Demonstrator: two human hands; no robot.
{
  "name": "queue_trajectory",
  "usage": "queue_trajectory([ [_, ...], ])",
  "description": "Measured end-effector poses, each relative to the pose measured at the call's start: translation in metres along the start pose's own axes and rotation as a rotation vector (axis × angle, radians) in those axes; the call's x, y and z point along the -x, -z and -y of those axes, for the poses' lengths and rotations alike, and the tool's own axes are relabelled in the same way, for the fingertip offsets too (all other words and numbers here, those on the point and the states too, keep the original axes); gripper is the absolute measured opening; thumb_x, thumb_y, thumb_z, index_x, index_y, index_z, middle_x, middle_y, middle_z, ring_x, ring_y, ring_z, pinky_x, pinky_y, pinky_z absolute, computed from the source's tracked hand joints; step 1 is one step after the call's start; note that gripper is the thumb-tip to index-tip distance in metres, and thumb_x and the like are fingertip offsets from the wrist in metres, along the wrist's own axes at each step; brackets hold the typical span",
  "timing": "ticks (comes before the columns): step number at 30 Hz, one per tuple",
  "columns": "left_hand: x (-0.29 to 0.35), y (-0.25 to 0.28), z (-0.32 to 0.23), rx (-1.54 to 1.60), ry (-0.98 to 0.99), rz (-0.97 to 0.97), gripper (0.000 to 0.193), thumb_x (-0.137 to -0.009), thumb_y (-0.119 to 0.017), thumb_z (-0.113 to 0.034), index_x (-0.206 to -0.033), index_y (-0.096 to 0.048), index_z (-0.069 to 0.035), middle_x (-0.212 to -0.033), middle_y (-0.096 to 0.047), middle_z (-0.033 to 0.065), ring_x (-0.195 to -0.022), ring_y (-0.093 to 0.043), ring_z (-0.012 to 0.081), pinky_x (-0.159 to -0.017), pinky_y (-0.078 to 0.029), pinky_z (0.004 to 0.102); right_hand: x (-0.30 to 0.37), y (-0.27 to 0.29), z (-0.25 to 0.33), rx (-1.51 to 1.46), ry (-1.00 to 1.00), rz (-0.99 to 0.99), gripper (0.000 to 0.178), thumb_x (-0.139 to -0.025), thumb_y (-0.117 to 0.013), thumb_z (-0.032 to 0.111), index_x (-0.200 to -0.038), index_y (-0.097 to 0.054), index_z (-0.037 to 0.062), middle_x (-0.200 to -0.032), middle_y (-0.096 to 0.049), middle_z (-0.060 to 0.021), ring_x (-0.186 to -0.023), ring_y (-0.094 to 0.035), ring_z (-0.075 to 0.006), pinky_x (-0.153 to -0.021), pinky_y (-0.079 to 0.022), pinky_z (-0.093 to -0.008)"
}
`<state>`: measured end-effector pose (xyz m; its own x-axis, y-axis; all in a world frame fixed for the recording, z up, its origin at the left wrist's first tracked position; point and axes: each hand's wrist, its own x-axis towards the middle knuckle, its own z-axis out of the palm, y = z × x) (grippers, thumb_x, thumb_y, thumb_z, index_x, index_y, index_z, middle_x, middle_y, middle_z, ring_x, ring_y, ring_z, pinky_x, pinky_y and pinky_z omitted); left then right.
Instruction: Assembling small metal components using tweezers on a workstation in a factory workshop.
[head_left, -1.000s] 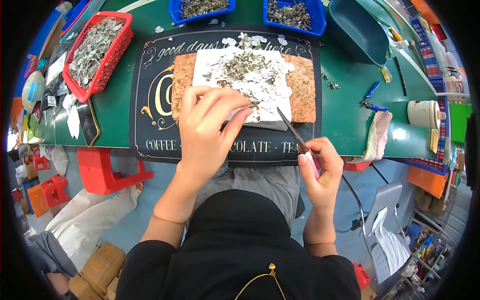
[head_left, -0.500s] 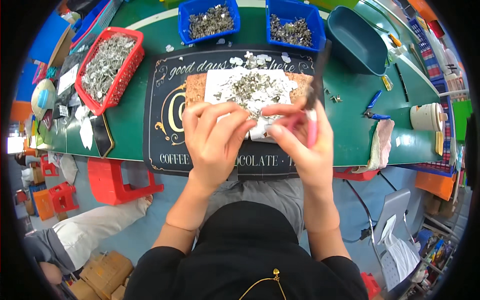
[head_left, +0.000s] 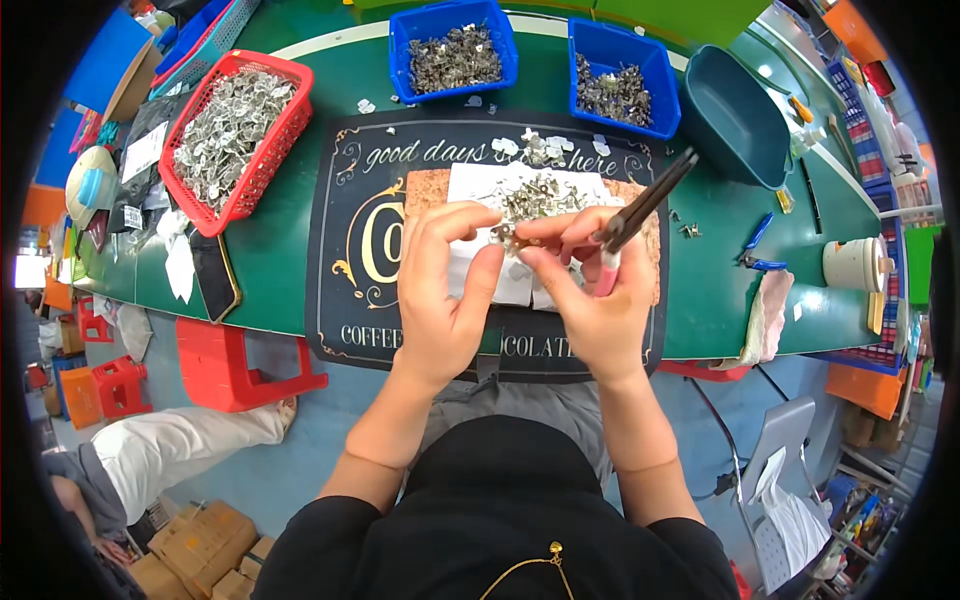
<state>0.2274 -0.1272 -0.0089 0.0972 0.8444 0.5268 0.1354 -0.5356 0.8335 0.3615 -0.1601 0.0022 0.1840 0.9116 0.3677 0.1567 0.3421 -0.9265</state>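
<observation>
Metal part: one small metal part point(head_left: 508, 238), raised above the white block point(head_left: 468, 187), left of the block's middle, on the near-edge side of the worktop point(head_left: 275, 285).
Part to hands: between the fingertips of both hands; left of the right fingertips, right of the left ones. The right hand point(head_left: 608, 322) appears nearer, its tips meeting the part's right end.
Part axis: too small to fix; seems roughly parallel to the worktop's near edge.
Right grip: thumb and forefinger appear to pinch the part; the hand also closes on a dark two-pronged tool point(head_left: 648, 204) with a pink handle.
Tool axis: slanted, prongs toward the worktop's far right corner, directed away from the part.
Left grip: the left hand point(head_left: 440, 312) has thumb and forefinger spread in a curve, tips just beside the part; contact cannot be told.
Loose parts: a heap point(head_left: 540, 197) on the block, beyond the fingertips toward the far edge.
Hidden: part of the pink handle, behind the right fingers; the block's right side, behind the right hand and tool.
Hard to read: prong tips, blurred; their gap cannot be judged.
</observation>
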Motion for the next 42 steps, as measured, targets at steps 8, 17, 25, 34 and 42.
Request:
queue_trajectory([
  [8, -0.004, 0.009, -0.002, -0.055, 0.113, 0.184, 0.007, -0.082, -0.058, -0.007, -0.084, -0.053, -0.003, -0.081, -0.055, 0.0059, -0.075, -0.046, 0.0217, -0.067, -0.037, 0.0314, -0.009, 0.006, 0.010, -0.245, -0.160, 0.054, 0.031, -0.075, -0.061, -0.012, -0.094, -0.040, 0.0023, -0.091, -0.062, -0.0185, -0.077, -0.057, -0.0124, -0.069, -0.047, -0.0235],
  [17, -0.012, 0.002, -0.005, -0.618, -0.109, 0.184, 0.005, -0.084, -0.054, -0.010, -0.084, -0.051, -0.006, -0.080, -0.052, 0.0049, -0.081, -0.044, 0.0230, -0.076, -0.028, 0.0364, -0.002, 0.003, 0.001, 0.040, 0.056, -0.095, 0.028, -0.075, -0.059, -0.014, -0.092, -0.042, 0.0019, -0.089, -0.062, -0.0136, -0.082, -0.058, -0.0137, -0.067, -0.044, -0.0218],
  [25, -0.014, 0.004, -0.015, -0.586, -0.082, 0.202, 0.008, -0.080, -0.061, -0.012, -0.085, -0.064, -0.007, -0.082, -0.061, 0.0028, -0.084, -0.048, 0.0203, -0.079, -0.032, 0.0331, -0.005, 0.010, 0.006, -0.165, -0.113, -0.050, 0.027, -0.075, -0.060, -0.011, -0.094, -0.044, 0.0015, -0.107, -0.050, -0.0119, -0.078, -0.055, -0.0087, -0.067, -0.044, -0.0214],
  [34, -0.005, -0.003, -0.022, 0.077, 0.090, 0.307, 0.009, -0.077, -0.061, 0.004, -0.086, -0.061, 0.001, -0.083, -0.062, 0.0089, -0.069, -0.054, 0.0110, -0.062, -0.041, 0.0218, 0.004, 0.024, 0.023, 0.269, 0.157, -0.040, 0.023, -0.071, -0.063, -0.009, -0.088, -0.052, 0.0014, -0.093, -0.056, -0.0085, -0.074, -0.056, -0.0103, -0.064, -0.043, -0.0216],
  [42, 0.004, -0.004, -0.020, 0.755, 0.467, 0.168, 0.014, -0.083, -0.062, -0.006, -0.091, -0.057, 0.004, -0.085, -0.063, 0.0158, -0.069, -0.060, 0.0157, -0.059, -0.049, 0.0236, 0.056, 0.049, 0.023, 0.388, 0.027, -0.006, 0.016, -0.068, -0.064, -0.001, -0.081, -0.055, -0.0031, -0.069, -0.055, -0.0071, -0.055, -0.048, -0.0123, -0.052, -0.037, -0.0228],
])
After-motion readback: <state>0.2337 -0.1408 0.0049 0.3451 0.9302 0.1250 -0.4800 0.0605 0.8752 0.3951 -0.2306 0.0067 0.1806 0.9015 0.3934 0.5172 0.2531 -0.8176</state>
